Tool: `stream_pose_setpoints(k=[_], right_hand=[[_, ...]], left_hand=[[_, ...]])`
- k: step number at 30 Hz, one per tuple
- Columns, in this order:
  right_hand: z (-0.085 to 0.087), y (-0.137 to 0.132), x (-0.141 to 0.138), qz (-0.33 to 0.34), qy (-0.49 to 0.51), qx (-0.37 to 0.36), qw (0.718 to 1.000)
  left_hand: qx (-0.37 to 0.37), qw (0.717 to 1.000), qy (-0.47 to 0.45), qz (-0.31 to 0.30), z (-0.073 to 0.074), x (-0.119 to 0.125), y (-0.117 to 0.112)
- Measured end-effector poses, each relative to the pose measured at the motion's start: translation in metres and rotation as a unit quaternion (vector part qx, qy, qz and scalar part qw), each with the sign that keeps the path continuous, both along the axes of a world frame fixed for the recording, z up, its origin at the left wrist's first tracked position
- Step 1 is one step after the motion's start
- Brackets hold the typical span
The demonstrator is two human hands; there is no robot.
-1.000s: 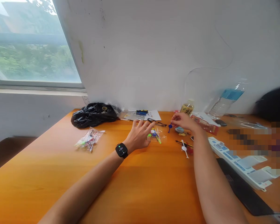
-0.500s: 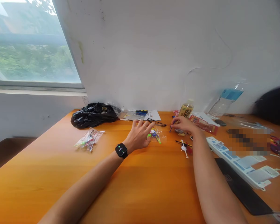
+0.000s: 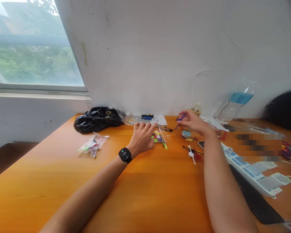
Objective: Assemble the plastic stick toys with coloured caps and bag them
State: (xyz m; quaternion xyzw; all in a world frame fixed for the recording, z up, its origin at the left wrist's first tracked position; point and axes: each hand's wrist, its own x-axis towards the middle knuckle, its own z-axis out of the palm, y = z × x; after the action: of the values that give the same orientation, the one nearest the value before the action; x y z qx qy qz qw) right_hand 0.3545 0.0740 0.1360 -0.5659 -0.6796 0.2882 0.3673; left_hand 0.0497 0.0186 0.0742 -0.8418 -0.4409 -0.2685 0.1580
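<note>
Pinched between thumb and fingertips of my right hand (image 3: 192, 122) is a thin blue plastic stick (image 3: 179, 121), raised above the back of the table. My left hand (image 3: 142, 138), with a black smartwatch (image 3: 125, 155) on its wrist, hovers low with fingers spread and apparently holds nothing. Beside its thumb lies a small clear bag (image 3: 160, 137) with colourful plastic pieces; the hand partly hides it. A white plastic piece (image 3: 191, 154) with a round centre and a black stick (image 3: 187, 148) lie near my right forearm. A small round tin (image 3: 186, 134) sits below my right hand.
A packet of coloured parts (image 3: 93, 145) and a black plastic bag (image 3: 98, 119) lie on the left. On the right are a white power strip (image 3: 247, 168), a black flat pad (image 3: 257, 200) and a leaning water bottle (image 3: 234, 105). A screwdriver (image 3: 147, 116) rests on paper at the back.
My right hand has risen with the blue stick and shifted slightly right, uncovering the round tin and covering more of the drink bottle. My left hand has moved slightly left, its fingers still spread.
</note>
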Motion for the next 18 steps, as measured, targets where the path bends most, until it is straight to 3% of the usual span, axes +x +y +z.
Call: stream_pose_setpoints(k=[4, 7, 12, 18], right_hand=[[0.032, -0.024, -0.023, 0.09, 0.026, 0.01, 0.996], [0.046, -0.038, -0.041, 0.144, 0.021, -0.009, 0.989], [0.052, -0.042, -0.059, 0.175, -0.003, -0.015, 0.984], [0.05, -0.035, -0.066, 0.185, -0.103, -0.039, 0.976]], left_hand=[[0.0, 0.999, -0.037, 0.025, 0.002, -0.002, 0.002], [0.006, 0.997, -0.06, 0.051, 0.003, -0.002, 0.002], [0.012, 0.994, -0.079, 0.075, 0.005, -0.003, 0.001], [0.014, 0.994, -0.073, 0.079, 0.007, -0.002, -0.001]])
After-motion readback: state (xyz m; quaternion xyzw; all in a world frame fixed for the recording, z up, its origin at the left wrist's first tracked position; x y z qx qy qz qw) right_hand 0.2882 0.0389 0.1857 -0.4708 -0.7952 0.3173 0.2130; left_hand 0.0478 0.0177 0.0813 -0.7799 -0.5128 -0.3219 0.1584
